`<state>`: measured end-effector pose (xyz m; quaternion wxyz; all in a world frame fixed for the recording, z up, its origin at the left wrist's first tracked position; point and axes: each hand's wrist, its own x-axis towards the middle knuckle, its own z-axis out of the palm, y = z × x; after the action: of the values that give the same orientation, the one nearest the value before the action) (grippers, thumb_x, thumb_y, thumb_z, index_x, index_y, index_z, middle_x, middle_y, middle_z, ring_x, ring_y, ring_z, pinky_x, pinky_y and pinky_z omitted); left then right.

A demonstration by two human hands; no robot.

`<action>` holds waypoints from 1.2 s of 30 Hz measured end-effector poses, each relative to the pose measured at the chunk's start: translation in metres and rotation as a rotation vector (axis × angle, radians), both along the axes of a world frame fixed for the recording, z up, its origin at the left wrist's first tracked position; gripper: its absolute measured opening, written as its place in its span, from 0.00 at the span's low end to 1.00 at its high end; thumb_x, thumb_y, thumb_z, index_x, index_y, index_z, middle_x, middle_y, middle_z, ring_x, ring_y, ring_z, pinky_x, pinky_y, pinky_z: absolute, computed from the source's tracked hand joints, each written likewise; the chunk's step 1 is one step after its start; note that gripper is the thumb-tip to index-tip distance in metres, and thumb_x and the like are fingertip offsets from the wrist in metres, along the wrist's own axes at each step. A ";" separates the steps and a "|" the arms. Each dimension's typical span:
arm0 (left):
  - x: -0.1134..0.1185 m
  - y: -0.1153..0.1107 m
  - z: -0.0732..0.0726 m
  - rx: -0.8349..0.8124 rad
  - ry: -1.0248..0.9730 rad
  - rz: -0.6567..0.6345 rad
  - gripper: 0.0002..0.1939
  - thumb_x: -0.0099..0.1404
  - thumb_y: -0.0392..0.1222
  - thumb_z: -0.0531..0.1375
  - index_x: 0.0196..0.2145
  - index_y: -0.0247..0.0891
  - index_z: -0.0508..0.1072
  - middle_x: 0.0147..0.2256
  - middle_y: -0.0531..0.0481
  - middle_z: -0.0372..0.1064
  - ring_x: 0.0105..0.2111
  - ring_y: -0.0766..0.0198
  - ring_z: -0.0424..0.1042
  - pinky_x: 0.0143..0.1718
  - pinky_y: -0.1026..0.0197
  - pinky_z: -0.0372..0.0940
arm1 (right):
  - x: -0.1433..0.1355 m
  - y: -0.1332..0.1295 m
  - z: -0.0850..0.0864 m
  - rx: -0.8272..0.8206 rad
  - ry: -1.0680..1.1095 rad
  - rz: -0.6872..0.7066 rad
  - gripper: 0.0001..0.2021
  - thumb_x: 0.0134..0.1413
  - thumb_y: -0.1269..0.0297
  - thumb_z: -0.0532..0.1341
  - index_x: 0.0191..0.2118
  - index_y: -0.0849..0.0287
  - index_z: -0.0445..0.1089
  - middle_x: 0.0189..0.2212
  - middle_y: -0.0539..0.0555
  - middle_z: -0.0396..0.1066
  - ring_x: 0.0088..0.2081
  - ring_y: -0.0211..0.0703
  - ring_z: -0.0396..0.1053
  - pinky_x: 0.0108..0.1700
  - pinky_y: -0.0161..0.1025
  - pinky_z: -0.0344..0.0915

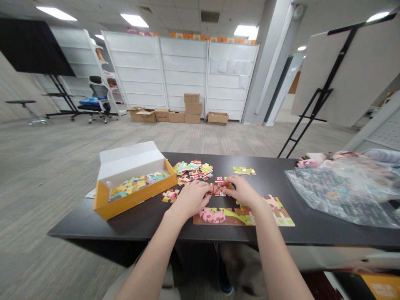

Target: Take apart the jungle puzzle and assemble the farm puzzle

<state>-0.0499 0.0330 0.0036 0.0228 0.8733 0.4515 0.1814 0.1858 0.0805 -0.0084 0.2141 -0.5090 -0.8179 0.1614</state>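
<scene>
Both hands meet over red-and-white jigsaw pieces [218, 191] on the dark table. My left hand [193, 197] has its fingers closed at the left edge of these pieces. My right hand [241, 190] pinches at their right side, its fingertips partly covering them. Nearer to me lies a joined strip of puzzle [212, 216] showing a pink spotted pig, green grass and a white fence; my right wrist hides part of it. Behind my left hand is a heap of loose jigsaw pieces [193, 167]. One piece with a cow's face [170, 195] lies left of that hand.
An open yellow box [137, 204] with more pieces inside stands at the table's left. A green joined piece [244, 171] lies toward the far edge. Clear plastic bags [343, 189] cover the right side. Cardboard boxes [193, 109] and white shelving stand across the room.
</scene>
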 end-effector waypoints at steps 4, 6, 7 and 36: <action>0.003 0.000 -0.001 0.002 0.006 0.007 0.09 0.71 0.38 0.57 0.43 0.41 0.77 0.46 0.47 0.77 0.48 0.55 0.72 0.54 0.53 0.65 | 0.000 0.000 0.000 0.007 0.004 -0.006 0.09 0.55 0.63 0.67 0.42 0.53 0.79 0.43 0.56 0.76 0.48 0.49 0.72 0.56 0.46 0.62; 0.005 0.000 -0.002 0.008 0.015 0.017 0.09 0.71 0.37 0.56 0.43 0.40 0.76 0.46 0.46 0.77 0.47 0.55 0.72 0.52 0.53 0.66 | 0.000 0.000 0.000 0.011 0.001 -0.007 0.09 0.55 0.62 0.67 0.42 0.53 0.79 0.43 0.56 0.76 0.47 0.49 0.72 0.56 0.46 0.63; 0.007 0.000 -0.002 0.011 0.018 0.022 0.09 0.71 0.37 0.56 0.43 0.40 0.76 0.46 0.46 0.76 0.47 0.54 0.71 0.52 0.53 0.66 | 0.000 0.000 0.000 0.015 -0.002 -0.009 0.08 0.55 0.62 0.67 0.42 0.53 0.79 0.43 0.56 0.76 0.47 0.49 0.72 0.55 0.46 0.63; -0.004 0.034 -0.013 -0.041 0.057 0.243 0.17 0.73 0.43 0.54 0.56 0.42 0.71 0.62 0.42 0.66 0.61 0.46 0.63 0.62 0.41 0.57 | -0.015 -0.002 -0.005 0.074 -0.024 0.059 0.06 0.56 0.62 0.67 0.40 0.51 0.80 0.48 0.57 0.75 0.50 0.50 0.71 0.56 0.47 0.65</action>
<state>-0.0536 0.0674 -0.0093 0.0056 0.8165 0.5579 0.1488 0.1705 0.0785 -0.0137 0.2182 -0.4783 -0.8405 0.1312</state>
